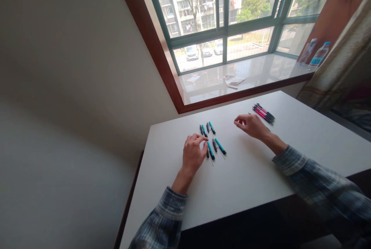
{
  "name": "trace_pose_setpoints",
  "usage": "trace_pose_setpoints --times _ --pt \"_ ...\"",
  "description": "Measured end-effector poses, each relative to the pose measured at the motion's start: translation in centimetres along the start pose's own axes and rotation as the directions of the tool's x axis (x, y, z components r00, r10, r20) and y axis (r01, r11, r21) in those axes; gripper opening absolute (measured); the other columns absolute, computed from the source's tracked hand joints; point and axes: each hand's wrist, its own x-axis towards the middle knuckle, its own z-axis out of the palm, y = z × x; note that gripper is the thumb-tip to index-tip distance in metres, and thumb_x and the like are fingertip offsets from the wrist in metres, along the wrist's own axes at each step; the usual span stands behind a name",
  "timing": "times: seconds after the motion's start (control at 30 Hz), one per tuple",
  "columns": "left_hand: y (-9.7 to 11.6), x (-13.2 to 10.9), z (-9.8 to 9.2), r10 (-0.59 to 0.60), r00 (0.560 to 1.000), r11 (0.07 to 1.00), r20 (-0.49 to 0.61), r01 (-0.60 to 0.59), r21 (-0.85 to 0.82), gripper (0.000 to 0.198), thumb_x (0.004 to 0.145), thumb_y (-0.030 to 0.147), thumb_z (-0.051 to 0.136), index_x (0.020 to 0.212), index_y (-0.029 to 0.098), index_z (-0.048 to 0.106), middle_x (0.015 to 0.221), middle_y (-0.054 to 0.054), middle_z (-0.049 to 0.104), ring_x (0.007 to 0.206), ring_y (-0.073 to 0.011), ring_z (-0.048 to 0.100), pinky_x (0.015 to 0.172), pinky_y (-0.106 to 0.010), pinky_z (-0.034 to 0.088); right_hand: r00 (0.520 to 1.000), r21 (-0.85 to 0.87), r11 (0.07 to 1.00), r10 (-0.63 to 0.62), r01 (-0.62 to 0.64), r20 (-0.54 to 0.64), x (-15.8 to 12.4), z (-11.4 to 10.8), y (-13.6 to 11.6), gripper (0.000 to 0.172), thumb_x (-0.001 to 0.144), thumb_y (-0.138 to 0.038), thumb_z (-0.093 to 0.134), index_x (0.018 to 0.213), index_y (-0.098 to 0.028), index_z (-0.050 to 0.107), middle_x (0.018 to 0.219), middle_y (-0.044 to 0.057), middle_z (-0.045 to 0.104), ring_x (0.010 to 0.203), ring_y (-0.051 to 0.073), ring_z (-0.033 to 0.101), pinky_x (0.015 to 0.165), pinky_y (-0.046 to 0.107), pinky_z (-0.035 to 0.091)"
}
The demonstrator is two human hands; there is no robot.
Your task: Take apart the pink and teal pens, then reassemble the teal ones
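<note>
My left hand (195, 150) is over the left part of the white table, its thumb and index finger apart beside a teal pen barrel (210, 150). A black pen piece (207, 154) shows partly beside the thumb. More disassembled pen parts lie close by: another teal barrel (220, 146), a black grip piece (215, 145) and thin white refills (211, 160). Farther back are two smaller groups with teal barrels (212, 127). My right hand (251, 125) hovers farther right, fingers curled and tips close together; anything between them is hidden. Dark pen ends peek out behind it.
Several pink-and-black pens (263, 113) lie in a row at the table's (246, 179) back right. Behind it is a windowsill (208, 88) with papers (233, 81) and two plastic bottles (319, 55). A wall (87, 106) stands at left, a curtain (333, 63) at right.
</note>
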Motion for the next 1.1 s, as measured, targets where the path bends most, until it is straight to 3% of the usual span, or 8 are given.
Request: trace_pose_setpoints --times 0.1,0.3,0.47,0.6,0.83,0.93,1.1 --pt "0.0 -0.1 0.0 0.018 1.000 1.000 0.007 -0.017 -0.019 0.018 0.092 0.017 0.063 0.094 0.027 0.077 0.098 -0.004 0.070 0.096 -0.0247 0.060 0.090 -0.042 0.051 0.995 -0.068 0.994 0.087 -0.090 -0.038 0.2 -0.4 2.5 0.021 0.092 -0.035 0.062 0.094 -0.021 0.078 0.086 0.005 0.076 0.071 0.020 0.066 0.068 0.031 0.045" --pt "0.4 -0.3 0.1 0.093 0.994 0.996 0.061 -0.093 -0.010 0.022 0.088 0.012 0.064 0.090 0.028 0.079 0.106 -0.005 0.071 0.103 -0.0264 0.059 0.094 -0.045 0.050 0.974 -0.247 0.951 0.143 -0.185 -0.178 0.4 -1.3 6.4 0.023 0.092 -0.033 0.062 0.103 -0.022 0.078 0.102 0.010 0.073 0.094 0.027 0.065 0.082 0.036 0.048" --pt "0.7 -0.5 0.1 0.131 0.986 0.991 0.102 -0.133 0.014 0.019 0.087 0.015 0.065 0.087 0.028 0.079 0.109 -0.005 0.071 0.110 -0.0283 0.058 0.096 -0.047 0.048 0.952 -0.267 0.920 0.241 -0.286 -0.190 0.4 -2.1 7.9 0.024 0.090 -0.035 0.065 0.107 -0.023 0.078 0.106 0.010 0.073 0.091 0.027 0.066 0.080 0.036 0.048" --pt "0.7 -0.6 0.1 0.149 0.984 0.989 0.102 -0.150 0.002 0.021 0.087 0.015 0.065 0.091 0.029 0.079 0.111 -0.004 0.071 0.112 -0.0271 0.058 0.098 -0.046 0.046 0.955 -0.272 0.918 0.252 -0.287 -0.157 0.3 -1.9 8.0 0.023 0.090 -0.033 0.065 0.106 -0.024 0.078 0.104 0.009 0.074 0.090 0.026 0.067 0.078 0.035 0.048" --pt "-0.4 -0.1 -0.2 0.090 0.994 0.995 -0.061 -0.092 -0.032 0.025 0.090 0.013 0.058 0.098 0.027 0.078 0.105 -0.005 0.071 0.107 -0.0244 0.059 0.099 -0.043 0.047 0.945 -0.262 0.908 0.320 -0.328 -0.072 0.3 -0.8 8.0 0.028 0.085 -0.024 0.068 0.112 -0.024 0.077 0.100 0.006 0.078 0.088 0.025 0.070 0.074 0.033 0.048" --pt "-1.8 0.5 -0.3 0.035 0.988 0.998 -0.150 -0.042 -0.049 0.026 0.093 0.015 0.054 0.097 0.025 0.077 0.098 -0.004 0.070 0.100 -0.0231 0.060 0.097 -0.040 0.048 0.957 -0.217 0.933 0.284 -0.288 -0.053 0.4 -0.3 7.3 0.029 0.085 -0.022 0.066 0.112 -0.023 0.076 0.093 0.005 0.079 0.084 0.024 0.070 0.073 0.032 0.049" --pt "-4.6 1.8 0.0 -0.106 0.950 0.993 -0.293 0.085 -0.084 0.026 0.093 0.017 0.050 0.091 0.022 0.075 0.090 -0.004 0.071 0.088 -0.0212 0.061 0.086 -0.034 0.051 0.980 0.029 0.982 0.188 -0.186 -0.061 0.7 1.2 4.5 0.043 0.081 -0.027 0.068 0.123 -0.021 0.071 0.093 0.005 0.076 0.075 0.020 0.069 0.072 0.031 0.050"
